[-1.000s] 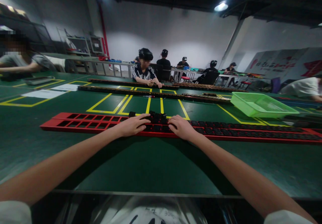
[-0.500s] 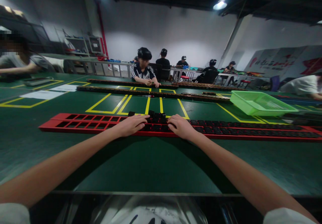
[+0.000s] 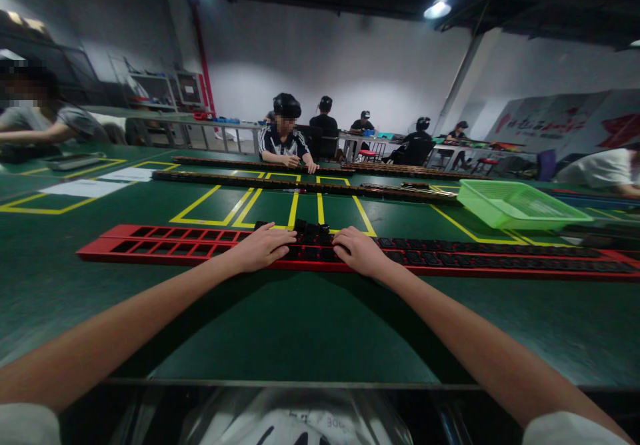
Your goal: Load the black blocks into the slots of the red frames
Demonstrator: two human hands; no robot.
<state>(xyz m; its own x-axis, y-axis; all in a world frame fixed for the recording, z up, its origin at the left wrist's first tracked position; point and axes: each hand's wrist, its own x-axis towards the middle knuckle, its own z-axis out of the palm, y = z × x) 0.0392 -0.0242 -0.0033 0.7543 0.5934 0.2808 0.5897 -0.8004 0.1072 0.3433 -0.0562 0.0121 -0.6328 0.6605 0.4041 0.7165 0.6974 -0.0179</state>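
A long red frame point(image 3: 165, 248) with two rows of rectangular slots lies across the green table in front of me. Its left slots show no inserts, while black square pieces point(image 3: 430, 258) fill the right part. Several loose black pieces point(image 3: 311, 229) are heaped on the frame between my hands. My left hand point(image 3: 263, 246) rests over the frame left of this heap, fingers stretched out and one finger raised. On the heap's right, my right hand point(image 3: 361, 251) lies over the frame with fingers slightly bent and apart, touching the black pieces. The undersides of both hands are hidden.
A light green plastic basket point(image 3: 523, 208) stands at the right behind the frame. Long dark strips point(image 3: 320, 186) lie across the table farther back. White paper sheets point(image 3: 85, 187) lie at the left. A co-worker point(image 3: 285, 135) sits opposite; other people work around.
A finger of my left hand has lifted, and that hand has shifted very slightly. My right hand stays where it was. The co-worker opposite has moved a hand a little.
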